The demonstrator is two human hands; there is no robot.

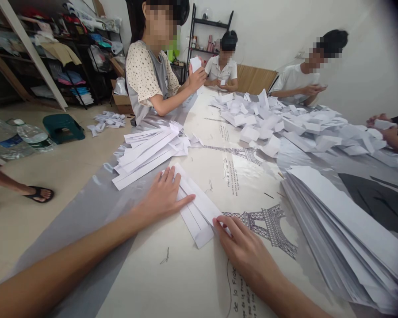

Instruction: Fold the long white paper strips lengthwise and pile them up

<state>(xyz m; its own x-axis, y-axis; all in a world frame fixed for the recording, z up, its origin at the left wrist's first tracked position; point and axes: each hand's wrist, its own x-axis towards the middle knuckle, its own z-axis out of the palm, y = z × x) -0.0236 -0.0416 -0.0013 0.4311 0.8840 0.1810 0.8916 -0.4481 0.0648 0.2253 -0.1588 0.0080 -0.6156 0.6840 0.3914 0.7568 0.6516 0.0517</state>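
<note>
A white paper strip (pixel 194 216) lies on the table in front of me, folded lengthwise, with one flap partly raised. My left hand (pixel 164 194) rests over its far left part, fingers stretched out and thumb spread across the paper. At the near right corner, my right hand (pixel 239 243) pinches the flap's edge between thumb and fingers. Just beyond my left hand sits a pile of folded white strips (pixel 152 150). A thick stack of long white paper sheets (pixel 338 234) lies to the right of my right hand.
A large heap of folded white papers (pixel 305 126) covers the table's far right. Several people sit or stand around the table, handling paper. The tablecloth (pixel 146 274) has Eiffel Tower prints. On the floor at left are a green stool (pixel 63 128) and large water bottles (pixel 33 134).
</note>
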